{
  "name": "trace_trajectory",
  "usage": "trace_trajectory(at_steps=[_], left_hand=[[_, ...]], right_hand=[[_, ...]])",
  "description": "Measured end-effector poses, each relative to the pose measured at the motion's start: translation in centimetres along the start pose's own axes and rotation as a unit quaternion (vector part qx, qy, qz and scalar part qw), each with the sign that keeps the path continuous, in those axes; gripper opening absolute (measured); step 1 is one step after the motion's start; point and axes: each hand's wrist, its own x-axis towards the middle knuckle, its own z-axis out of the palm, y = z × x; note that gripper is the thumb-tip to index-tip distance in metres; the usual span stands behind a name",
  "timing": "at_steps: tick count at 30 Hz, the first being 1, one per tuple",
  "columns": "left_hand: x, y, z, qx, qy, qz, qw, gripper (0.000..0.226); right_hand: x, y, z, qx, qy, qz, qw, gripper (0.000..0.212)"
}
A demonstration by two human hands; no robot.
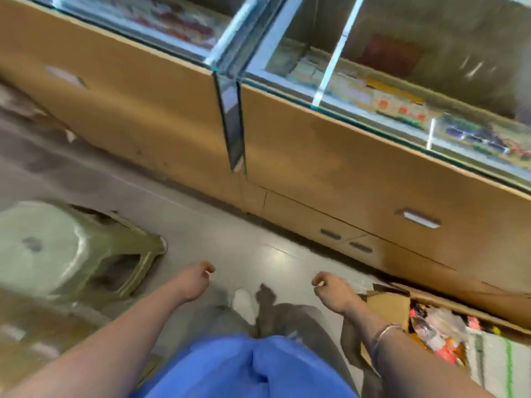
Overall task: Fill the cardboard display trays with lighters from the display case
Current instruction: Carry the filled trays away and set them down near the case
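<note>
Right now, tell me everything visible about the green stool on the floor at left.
The stool is pale olive-green and looks like moulded plastic, with a round, glossy seat that has a small dark spot near its middle. Splayed legs joined by a lower rim show on its right side. It appears upright, though the wide-angle view tilts it and motion blur softens detail. It stands on the grey floor, in front of the wooden counter and apart from it. Neither hand touches it; the left hand is nearest.

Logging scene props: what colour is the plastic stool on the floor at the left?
Olive green, with a paler top; the stool shows only in the head view.
</note>
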Motion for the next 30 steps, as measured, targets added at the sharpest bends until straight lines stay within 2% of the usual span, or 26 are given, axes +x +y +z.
trace_trajectory(at_steps=[8, 14, 16, 21, 24, 30], left_hand=[[-2.1, -10.7, -3.5, -0.147, 0.08, -0.108, 0.98, 0.037], [-3.7, -14.6, -1.6, -0.257, 0.049, -0.195, 0.945, 0.04], [-3.9, -15.3, -1.6, -0.286, 0.041, -0.216, 0.933, 0.041], [-2.4, -14.7, -4.4, -0.347, 0.07, -0.238, 0.905, 0.038], [-0.8, -14.0, -7.9, -0.399, 0.121, -0.243, 0.876, 0.037], [1.3, -13.4, -15.7, -0.485, 0.22, -0.213, 0.819, 0.038]], right_hand=[[4.9, -14.5, 2.1, -0.152, -0.073, -0.11, 0.98, 0.029], [9.1, -21.8, 1.1, -0.246, -0.115, -0.137, 0.952, 0.028], [10.4, -24.1, 0.4, -0.276, -0.129, -0.148, 0.941, 0.019], [13.0, -31.5, -2.1, -0.332, -0.146, -0.181, 0.914, 0.02], [13.9, -37.2, -3.4, -0.356, -0.146, -0.215, 0.898, 0.024], [14.2, -47.9, -3.8, -0.323, -0.15, -0.293, 0.887, 0.026]])
